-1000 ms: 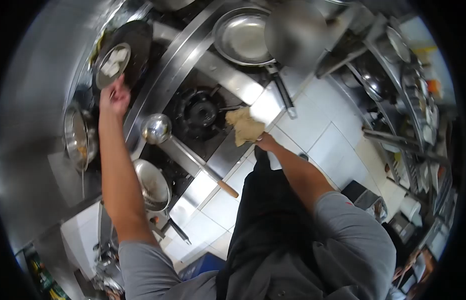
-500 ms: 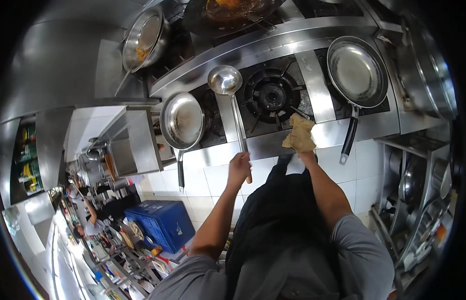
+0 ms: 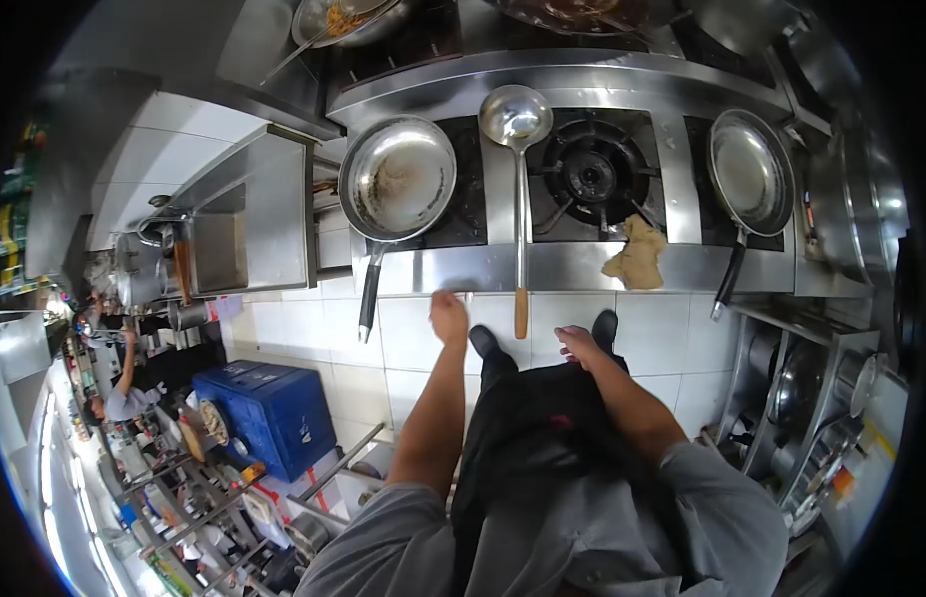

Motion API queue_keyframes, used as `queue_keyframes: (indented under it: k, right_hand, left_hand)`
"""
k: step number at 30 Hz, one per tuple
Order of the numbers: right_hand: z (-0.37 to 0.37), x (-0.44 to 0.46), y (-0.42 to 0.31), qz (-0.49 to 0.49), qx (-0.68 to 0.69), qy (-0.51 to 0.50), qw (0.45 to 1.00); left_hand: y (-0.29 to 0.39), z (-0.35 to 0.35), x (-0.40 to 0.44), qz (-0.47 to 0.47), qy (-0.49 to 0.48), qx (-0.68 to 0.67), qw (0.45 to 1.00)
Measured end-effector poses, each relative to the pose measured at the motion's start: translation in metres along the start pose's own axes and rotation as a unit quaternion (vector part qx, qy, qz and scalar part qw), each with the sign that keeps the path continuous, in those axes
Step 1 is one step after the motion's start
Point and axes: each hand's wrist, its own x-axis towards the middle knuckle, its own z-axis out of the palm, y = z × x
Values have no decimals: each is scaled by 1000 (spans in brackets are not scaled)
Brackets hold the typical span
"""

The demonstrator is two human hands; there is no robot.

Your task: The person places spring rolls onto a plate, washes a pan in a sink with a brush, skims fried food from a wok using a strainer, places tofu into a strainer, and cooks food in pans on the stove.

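My left hand is at the stove's front edge, between a pan's handle and the ladle, its fingers curled; what they hold, if anything, is hidden. Over the floor near the apron, my right hand is empty, fingers apart. A tan cloth lies crumpled on the front edge beside the middle burner. The steel ladle rests left of that burner, its wooden handle overhanging the front. One frying pan sits on the left, another on the right, both with black handles pointing frontward.
Behind the stove are a bowl with orange food and a dark wok. A steel sink and a blue crate stand left. Another person is at far left. Pans fill a rack at right.
My right hand has let go of the cloth, which stays on the stove's edge, and has drawn back. My left hand has left the ladle handle and moved left. The view has shifted.
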Motion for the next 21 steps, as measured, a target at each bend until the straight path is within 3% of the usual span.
queue_keyframes:
  k: [1,2,3,4,6,7,9,10,12,13,15,16,17,18,19,20,21]
  right_hand:
    - [10,6,-8,-30,25,40,998]
    - [9,64,45,-304,-65,287,906]
    - [6,12,-7,-357,-77,447,817]
    - [0,-28,-47,-381,43,440,812]
    - [-28,-75,-104,-436,-174,586,661]
    - [-33,-96,-137,-435,-274,624,588]
    - [-59,-73,-155,-472,-338,544,606]
    - [-75,-60,-151,-477,-348,542,598]
    - [-99,-33,-155,-380,-328,505,702]
    - [-84,-41,-173,-385,-335,504,696]
    - [-48,-72,-222,-412,-124,385,817]
    - [7,-103,-265,-493,-133,359,782]
    - [45,-104,-297,-569,-109,294,761]
    - [91,-114,-334,-627,-230,321,671]
    - [130,-105,-369,-674,-309,317,591]
    - [163,-85,-398,-666,-352,273,599]
    - [197,-61,-421,-674,-394,244,576]
  left_hand:
    - [-51,26,26,-194,-49,-48,979]
    - [-80,35,43,-287,-112,-186,933]
    - [-82,35,49,-315,-155,-288,891]
    - [-79,39,57,-298,-184,-308,885]
    - [-108,65,74,-244,-288,-366,851]
    - [-128,80,74,-254,-290,-374,844]
    - [-150,98,75,-108,-315,-339,880]
    - [-152,103,71,-133,-284,-414,855]
    - [-143,94,74,-170,-301,-453,822]
    - [-144,84,73,-205,-321,-476,792]
    - [-133,61,71,-262,-369,-453,768]
    - [-127,49,65,-308,-392,-419,759]
    - [-149,64,45,-248,-450,-459,725]
    - [-113,32,36,-261,-489,-379,741]
    - [-87,13,21,-222,-520,-396,724]
    - [-65,7,7,-206,-554,-398,702]
    - [-52,11,-12,-126,-550,-415,714]
